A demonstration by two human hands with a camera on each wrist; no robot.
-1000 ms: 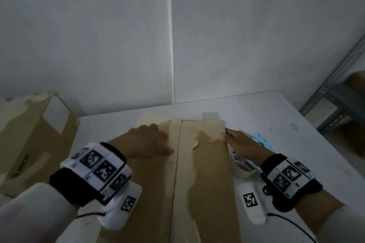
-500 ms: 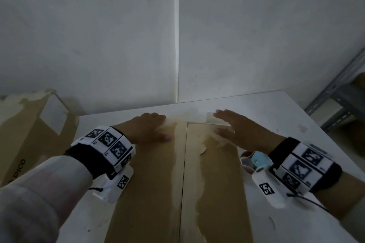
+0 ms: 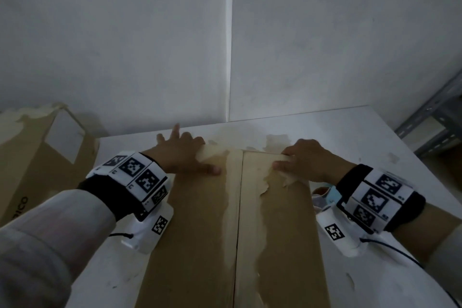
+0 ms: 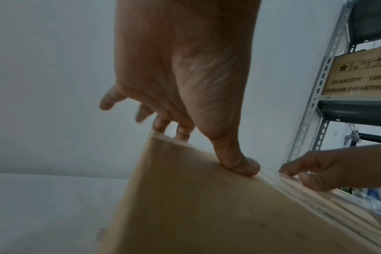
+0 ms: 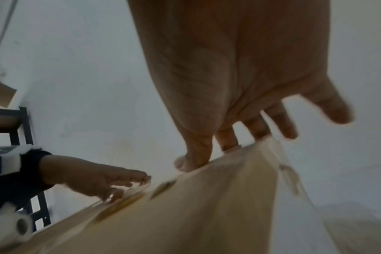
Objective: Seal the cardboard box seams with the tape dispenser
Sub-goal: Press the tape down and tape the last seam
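Note:
A brown cardboard box [image 3: 200, 232] lies on the white table, its two top flaps meeting at a centre seam [image 3: 238, 207] bordered by torn pale strips. My left hand [image 3: 190, 157] grips the box's far edge left of the seam. In the left wrist view its thumb [image 4: 239, 165] presses on the box top [image 4: 207, 214] and two fingers hook behind the edge. My right hand [image 3: 300, 160] grips the far edge right of the seam, thumb [image 5: 191, 161] on top of the box [image 5: 185, 214]. The blue tape dispenser [image 3: 327, 195] lies beside the box, half hidden by my right wrist.
A second, open cardboard box [image 3: 37, 157] stands at the table's left. Grey metal shelving [image 3: 437, 120] stands to the right, with a printed carton [image 4: 359, 75] on it. White walls meet in a corner close behind the table [image 3: 362, 137].
My right hand left the dispenser's side and moved onto the box's far edge. My left hand slid forward from the flap to that edge. Both now grip it.

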